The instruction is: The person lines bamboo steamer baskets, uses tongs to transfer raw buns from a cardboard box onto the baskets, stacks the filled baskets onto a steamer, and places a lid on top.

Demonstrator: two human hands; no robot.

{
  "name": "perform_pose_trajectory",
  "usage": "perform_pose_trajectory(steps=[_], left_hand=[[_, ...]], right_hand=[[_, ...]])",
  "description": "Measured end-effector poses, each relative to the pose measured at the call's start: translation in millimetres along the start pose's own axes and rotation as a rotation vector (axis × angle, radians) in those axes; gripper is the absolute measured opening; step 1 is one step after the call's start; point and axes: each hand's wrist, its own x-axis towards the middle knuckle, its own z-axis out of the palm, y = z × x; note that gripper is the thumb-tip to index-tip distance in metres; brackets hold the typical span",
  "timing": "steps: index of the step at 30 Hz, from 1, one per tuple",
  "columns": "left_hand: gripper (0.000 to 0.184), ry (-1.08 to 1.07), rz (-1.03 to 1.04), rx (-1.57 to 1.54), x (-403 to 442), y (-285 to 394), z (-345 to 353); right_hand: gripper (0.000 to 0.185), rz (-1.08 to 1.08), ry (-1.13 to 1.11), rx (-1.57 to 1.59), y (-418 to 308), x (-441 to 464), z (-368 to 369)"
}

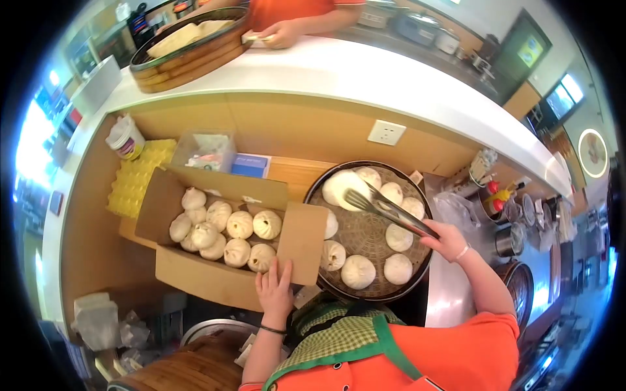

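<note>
While buns (pixel 238 225) already sit packed in the box (pixel 195 274) at left, more remain in the steamer tray (pixel 365 236). Left hand (pixel 275 296), fingers extended, touches box's near edge; tongs (pixel 401 221) over tray, long axis diagonal, head pointing far-left at a white bun (pixel 335 189); right hand (pixel 447 241) clamped on their handles.

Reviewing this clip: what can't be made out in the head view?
All in the head view:
Beneath the upper buns in the cardboard box: those buns cover it.
Whether the tongs in the right hand grip the large white bun: overlap and blur at the tips.
The co-worker's head: cut off by the top edge.
Blue box print: too small.
</note>
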Motion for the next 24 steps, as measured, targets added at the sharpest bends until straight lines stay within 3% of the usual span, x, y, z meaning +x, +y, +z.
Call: perform_pose_trajectory(steps=[1, 3, 6, 8, 10, 11, 15, 18, 19, 20, 22, 23, 24], left_hand=[[0.06, -0.003, 0.02, -0.003, 1.5, -1.6, 0.6], [0.06, 0.0, 0.022, 0.01, 1.1, -0.2, 0.1], [0.06, -0.027, 0.027, 0.002, 5.0, 3.1, -7.6], [0.06, -0.02, 0.034, 0.024, 4.6, 1.3, -6.6], [0.058, -0.059, 0.022, 0.008, 2.4, 1.0, -5.5], [0.057, -0.058, 0.022, 0.02, 2.7, 1.7, -6.7], [0.057, -0.009, 0.008, 0.023, 0.1, 2.4, -1.3], [0.056, 0.055, 0.024, -0.008, -0.8, -1.4, 3.4], [0.058, 0.031, 0.004, -0.001, -1.5, -0.5, 1.0], [0.059, -0.005, -0.011, -0.043, 0.0, 0.9, -7.1], [0.059, 0.008, -0.047, -0.006, 0.1, 1.3, -11.4], [0.059, 0.02, -0.026, -0.009, 0.8, 1.5, -11.7], [0.058, 0.038, 0.001, -0.018, 1.6, 2.4, -11.2]], right_hand=[[0.052, 0.017, 0.012, 0.002, 3.5, -17.0, 6.0], [0.05, 0.223, 0.012, -0.44, 7.1, -39.3, 19.7], [0.05, 0.258, 0.046, -0.633, -4.6, -37.7, 49.4], [0.049, 0.214, 0.088, -0.583, -5.0, -44.2, 43.9], [0.051, 0.128, -0.113, -0.417, -3.6, -57.2, 26.5], [0.053, 0.186, -0.207, -0.369, -6.4, -60.4, 18.9], [0.053, 0.325, -0.178, -0.231, -12.1, -56.8, 8.1], [0.06, 0.511, -0.03, 0.835, -3.8, -56.7, 32.6], [0.062, 0.612, -0.137, 0.968, -20.2, -53.7, 29.9], [0.053, 0.536, -0.168, 1.056, -44.0, -46.1, 31.3], [0.04, 0.294, -0.07, 0.726, -55.2, -17.2, 67.5], [0.029, 0.307, -0.075, 0.693, -62.2, 3.9, 65.7], [0.031, 0.216, -0.07, 0.664, -71.3, 28.0, 62.2]])
